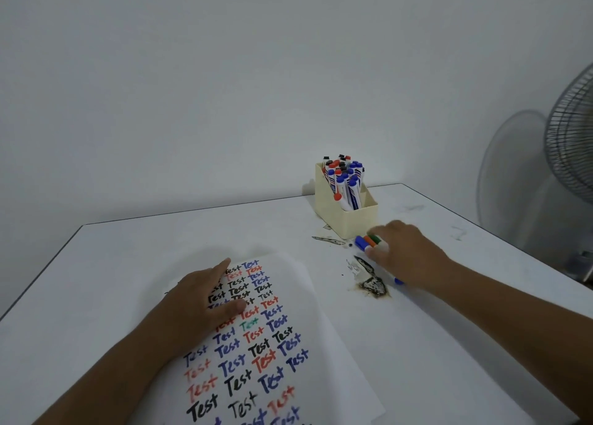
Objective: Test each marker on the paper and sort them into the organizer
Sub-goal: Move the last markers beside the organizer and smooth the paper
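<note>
- Cream rectangular plastic organizer [333, 211]: stands upright toward the far edge of the white table [122, 264]; this is the landmark for all positions below.
- Stored markers [345, 181]: white-barrelled, with blue, red and black caps, standing caps-up and packed in the organizer's rear compartment; the lower front compartment shows no marker from this angle.
- Loose cluster of markers [369, 242]: lies on the table just in front of the organizer's near right corner, with blue, orange and green caps side by side.
- Right hand [404, 251]: in front of and slightly right of the organizer, fingers curled over the loose cluster; the fingertips are motion-blurred, and how many markers it actually grips cannot be told. A blue marker end [399, 281] shows beneath the hand's near side.
- Dark ink stains [372, 283]: on the table surface in front of the organizer, beside the right hand.
- White sheet of paper [321, 335]: nearer the viewer and left of the organizer, covered in rows of the word "Test" in black, blue, red and green.
- Left hand [205, 302]: rests flat on the paper's upper left part, fingers extended, holding nothing.
- Grey wire-guard fan [571, 142]: right of the organizer, beyond the table.
</note>
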{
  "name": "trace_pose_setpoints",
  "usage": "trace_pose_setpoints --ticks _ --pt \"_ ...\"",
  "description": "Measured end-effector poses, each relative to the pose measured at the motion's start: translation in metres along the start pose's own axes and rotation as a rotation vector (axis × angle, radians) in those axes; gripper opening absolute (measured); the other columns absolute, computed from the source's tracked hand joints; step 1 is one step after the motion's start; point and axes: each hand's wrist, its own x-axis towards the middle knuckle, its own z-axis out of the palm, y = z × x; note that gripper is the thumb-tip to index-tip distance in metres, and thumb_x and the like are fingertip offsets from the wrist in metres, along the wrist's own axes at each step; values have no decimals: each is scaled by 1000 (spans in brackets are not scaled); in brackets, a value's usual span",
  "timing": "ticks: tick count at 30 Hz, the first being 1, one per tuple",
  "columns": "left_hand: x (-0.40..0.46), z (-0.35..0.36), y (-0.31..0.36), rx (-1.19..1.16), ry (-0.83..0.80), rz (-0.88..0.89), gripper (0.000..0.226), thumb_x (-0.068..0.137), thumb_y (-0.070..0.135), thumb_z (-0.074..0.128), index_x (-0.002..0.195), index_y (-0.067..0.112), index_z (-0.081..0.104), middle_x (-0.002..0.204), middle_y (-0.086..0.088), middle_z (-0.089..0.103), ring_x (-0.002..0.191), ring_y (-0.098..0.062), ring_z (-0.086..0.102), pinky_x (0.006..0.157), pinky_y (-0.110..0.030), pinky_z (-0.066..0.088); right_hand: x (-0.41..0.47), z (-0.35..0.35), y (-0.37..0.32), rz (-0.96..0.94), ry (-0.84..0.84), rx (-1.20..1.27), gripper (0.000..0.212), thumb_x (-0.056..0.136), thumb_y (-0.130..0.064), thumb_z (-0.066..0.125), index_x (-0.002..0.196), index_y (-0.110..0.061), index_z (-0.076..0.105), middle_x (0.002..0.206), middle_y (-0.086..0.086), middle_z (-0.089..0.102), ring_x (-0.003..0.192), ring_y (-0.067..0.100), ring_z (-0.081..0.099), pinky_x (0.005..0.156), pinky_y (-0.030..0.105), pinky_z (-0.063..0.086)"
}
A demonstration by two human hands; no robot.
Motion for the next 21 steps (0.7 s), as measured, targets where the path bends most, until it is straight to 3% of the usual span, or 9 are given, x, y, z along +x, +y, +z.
trace_pose_setpoints --ticks 3,7,10,14,18,21 --pt "-2 0 3 4 8 -3 101 70 90 38 153 39 11 154 9 32 140 -13 30 111 -40 33 -14 12 6 40 -45 40 36 95 -51 47 123 -31 61 102 -3 59 95 16 56 82 39 53" --pt "-4 -1 5 -1 2 -5 105 66 93 34 153 40 10 154 9 32 139 -13 30 111 -40 33 -17 20 5 17 -35 41 34 93 -42 49 120 -28 66 92 2 64 86 17 58 78 39 53" --pt "-3 0 4 -16 5 -5 107 63 96 33 152 41 12 154 10 33 139 -12 31 111 -41 33 -17 25 -11 -64 -54 74 40 84 -50 43 108 -29 68 83 1 60 80 18 56 72 40 51" --pt "-1 0 1 -20 12 -11 107 62 97 33 151 42 14 153 11 34 138 -11 32 111 -42 35 -17 36 -43 -190 -27 108 46 87 -46 43 123 -29 68 90 2 64 83 19 56 73 40 51" --pt "-3 0 4 -20 3 -17 106 63 96 34 151 42 13 154 10 32 139 -12 31 112 -43 34 0 47 -70 -194 -31 95 41 96 -42 50 133 -28 62 104 3 65 96 19 56 81 38 53" --pt "-2 0 3 -21 -2 -19 104 65 94 36 152 41 12 153 11 33 138 -12 33 111 -42 35 18 52 -87 -177 -30 68 40 99 -39 46 134 -24 60 103 5 62 98 21 54 83 38 53"
